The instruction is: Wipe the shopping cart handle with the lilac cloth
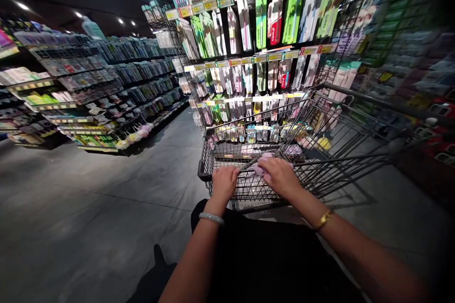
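Close in front of me is a black wire shopping cart (305,163), turned sideways, its near side rail against my body. My left hand (224,182) is closed over that rail near the left corner. A little to the right, my right hand (280,177) has its fingers curled around a soft lilac, fluffy-looking bundle (260,168) above the same rail. The fingers partly cover the bundle, so its exact kind cannot be made out. Through the wires the cart basket shows its mesh floor.
Beyond the cart stands a tall rack (245,57) hung with packaged toothbrushes. Another aisle of stocked shelves (81,85) lies to the left, across grey floor (106,199). The cart's push handle (377,99) extends at the right, near blurred shelves (419,71).
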Action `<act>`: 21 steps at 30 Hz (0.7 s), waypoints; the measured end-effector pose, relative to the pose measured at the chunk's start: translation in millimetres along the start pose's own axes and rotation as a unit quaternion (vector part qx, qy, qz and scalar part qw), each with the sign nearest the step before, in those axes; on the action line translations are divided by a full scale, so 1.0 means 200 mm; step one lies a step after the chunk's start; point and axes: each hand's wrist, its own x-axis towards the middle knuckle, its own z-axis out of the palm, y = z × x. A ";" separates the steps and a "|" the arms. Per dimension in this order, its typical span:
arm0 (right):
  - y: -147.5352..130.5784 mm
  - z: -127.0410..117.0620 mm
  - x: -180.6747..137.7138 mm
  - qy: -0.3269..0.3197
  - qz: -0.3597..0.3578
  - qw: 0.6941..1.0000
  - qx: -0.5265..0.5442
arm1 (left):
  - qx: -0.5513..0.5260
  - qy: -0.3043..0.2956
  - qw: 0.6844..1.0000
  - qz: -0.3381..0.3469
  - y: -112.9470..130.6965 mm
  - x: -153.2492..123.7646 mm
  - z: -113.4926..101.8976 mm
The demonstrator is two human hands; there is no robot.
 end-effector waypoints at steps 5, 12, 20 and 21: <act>-0.03 0.03 0.00 0.047 0.072 0.996 -0.028 | 0.035 0.011 0.999 0.016 -0.07 0.02 0.02; -0.10 0.05 0.08 -0.009 0.011 1.000 -0.016 | 0.054 -0.034 0.998 0.014 -0.20 0.08 -0.03; 0.02 0.01 -0.02 0.058 0.071 0.995 -0.043 | 0.040 0.033 0.998 -0.031 -0.09 0.06 -0.06; -0.02 0.04 0.00 0.058 0.066 0.995 -0.039 | 0.023 0.055 0.998 -0.017 -0.02 0.06 -0.04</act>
